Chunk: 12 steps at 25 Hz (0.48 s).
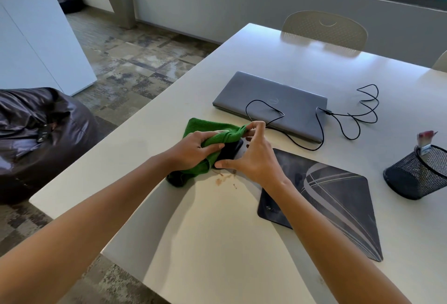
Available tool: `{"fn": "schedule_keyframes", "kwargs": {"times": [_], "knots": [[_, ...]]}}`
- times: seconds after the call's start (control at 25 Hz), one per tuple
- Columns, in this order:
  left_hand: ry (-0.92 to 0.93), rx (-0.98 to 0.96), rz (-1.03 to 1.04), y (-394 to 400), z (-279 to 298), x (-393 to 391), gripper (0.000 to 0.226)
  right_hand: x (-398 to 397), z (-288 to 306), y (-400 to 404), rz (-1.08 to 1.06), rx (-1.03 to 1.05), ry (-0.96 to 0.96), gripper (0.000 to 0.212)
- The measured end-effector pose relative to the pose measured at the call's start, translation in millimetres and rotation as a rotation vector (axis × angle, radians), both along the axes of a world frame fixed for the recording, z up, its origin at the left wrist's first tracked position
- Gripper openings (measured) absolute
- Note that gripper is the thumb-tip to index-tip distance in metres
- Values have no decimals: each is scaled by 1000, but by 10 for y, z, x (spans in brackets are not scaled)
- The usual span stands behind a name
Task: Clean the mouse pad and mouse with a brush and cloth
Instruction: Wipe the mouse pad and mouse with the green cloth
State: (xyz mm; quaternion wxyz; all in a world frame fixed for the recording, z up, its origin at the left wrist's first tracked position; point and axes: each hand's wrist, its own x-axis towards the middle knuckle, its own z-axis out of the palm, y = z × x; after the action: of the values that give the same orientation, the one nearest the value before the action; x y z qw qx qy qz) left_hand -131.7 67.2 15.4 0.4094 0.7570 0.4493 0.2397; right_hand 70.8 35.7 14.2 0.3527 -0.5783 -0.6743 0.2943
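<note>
A green cloth (212, 134) is bunched over a black mouse (231, 151) on the white table (217, 231), just left of the mouse pad. My left hand (193, 148) grips the cloth and presses it onto the mouse. My right hand (251, 156) holds the mouse from the right, with its thumb on the near side and its curled fingertips at the cloth's far end. Most of the mouse is hidden. The dark mouse pad (338, 197) with grey stripes lies flat to the right. The brush (427, 141) stands in a black mesh cup (416, 177) at the far right.
A shut grey laptop (271, 100) lies behind the hands, with a black cable (350, 119) looping over it and the table. Brown crumbs (223, 179) lie just in front of the mouse. A chair (324, 30) stands at the far side, and a dark beanbag (36, 134) sits left of the table.
</note>
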Motion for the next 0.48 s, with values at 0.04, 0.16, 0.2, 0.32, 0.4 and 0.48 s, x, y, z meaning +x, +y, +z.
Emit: {"fn": "schedule_keyframes", "kwargs": {"times": [0.04,0.16,0.2,0.32,0.4,0.48], "knots": [[-10,9,-3,-23,-14,-20,35,2,8,1,3,3,-3,104],[-9,42,-26,-75,-29,-99,44,0,36,0,8,-6,4,106],[-5,41,-35,-84,-24,-133,45,-3,48,-5,12,-3,11,106],[0,24,-63,-108,-33,-255,45,-11,67,-12,26,1,-1,107],[12,58,-68,-133,-64,-342,44,-9,85,-12,28,-19,-7,109],[37,87,-49,-173,-97,-450,42,-6,105,-3,40,-54,1,109]]}}
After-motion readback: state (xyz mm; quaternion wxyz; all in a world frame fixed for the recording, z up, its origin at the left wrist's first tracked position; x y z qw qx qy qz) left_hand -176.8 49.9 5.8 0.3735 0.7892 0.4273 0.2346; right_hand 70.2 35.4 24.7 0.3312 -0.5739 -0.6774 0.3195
